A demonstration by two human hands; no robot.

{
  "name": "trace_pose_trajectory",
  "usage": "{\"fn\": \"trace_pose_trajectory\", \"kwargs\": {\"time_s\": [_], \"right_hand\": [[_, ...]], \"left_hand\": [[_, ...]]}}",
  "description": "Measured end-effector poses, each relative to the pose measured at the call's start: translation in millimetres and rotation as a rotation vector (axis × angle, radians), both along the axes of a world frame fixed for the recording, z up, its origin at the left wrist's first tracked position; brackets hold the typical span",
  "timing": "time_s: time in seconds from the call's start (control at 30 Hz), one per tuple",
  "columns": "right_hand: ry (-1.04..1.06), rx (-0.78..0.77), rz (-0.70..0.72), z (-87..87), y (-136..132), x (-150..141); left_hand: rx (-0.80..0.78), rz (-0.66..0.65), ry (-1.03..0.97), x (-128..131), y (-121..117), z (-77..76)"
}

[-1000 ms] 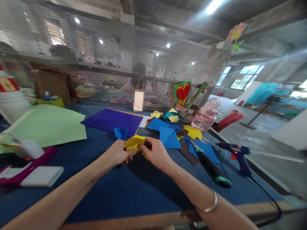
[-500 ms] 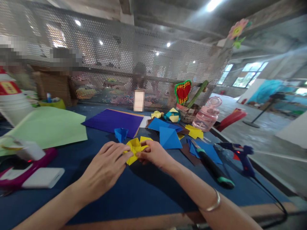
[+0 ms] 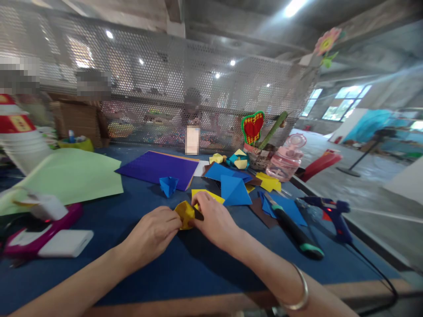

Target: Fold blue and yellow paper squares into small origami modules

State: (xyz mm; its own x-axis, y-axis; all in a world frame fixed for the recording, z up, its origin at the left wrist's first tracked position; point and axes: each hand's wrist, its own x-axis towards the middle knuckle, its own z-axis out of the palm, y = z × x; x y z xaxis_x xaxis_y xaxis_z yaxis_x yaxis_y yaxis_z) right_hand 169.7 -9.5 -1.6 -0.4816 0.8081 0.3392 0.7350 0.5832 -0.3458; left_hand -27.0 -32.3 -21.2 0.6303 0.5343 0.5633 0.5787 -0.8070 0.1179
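Observation:
Both my hands meet over a folded yellow paper piece (image 3: 185, 212) on the blue table (image 3: 172, 264). My left hand (image 3: 150, 235) pinches its left side with curled fingers. My right hand (image 3: 214, 220) pinches its right side, thumb and fingers pressed on the fold; a metal bangle sits on that wrist. A small folded blue paper shape (image 3: 168, 185) lies just beyond my hands. A flat yellow sheet (image 3: 211, 194) shows behind my right hand.
Blue folded sheets (image 3: 233, 187), a purple sheet (image 3: 158, 167) and a light green sheet (image 3: 69, 176) lie further back. A black-handled cutter (image 3: 292, 231) and a blue glue gun (image 3: 330, 211) lie at the right. A pink bottle (image 3: 284, 160), a pink device (image 3: 36, 224), mesh screen behind.
The yellow paper has gone from spread open to folded into a smaller lump. My left hand has curled from flat to a pinch and both hands sit slightly lower.

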Motion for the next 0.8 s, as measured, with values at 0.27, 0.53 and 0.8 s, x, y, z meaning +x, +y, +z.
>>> {"fn": "trace_pose_trajectory", "kwargs": {"time_s": [0.27, 0.53, 0.8], "right_hand": [[-0.253, 0.165, 0.245, -4.5, -17, 5], [-0.147, 0.137, 0.23, -10.8, -11, 1], [0.091, 0.003, 0.077, -12.7, -12, -2]], "left_hand": [[-0.175, 0.063, 0.016, -2, 4, -4.5], [-0.425, 0.024, -0.282, -3, 8, -8.6], [-0.248, 0.216, -0.182, -8, 4, -8.7]]}}
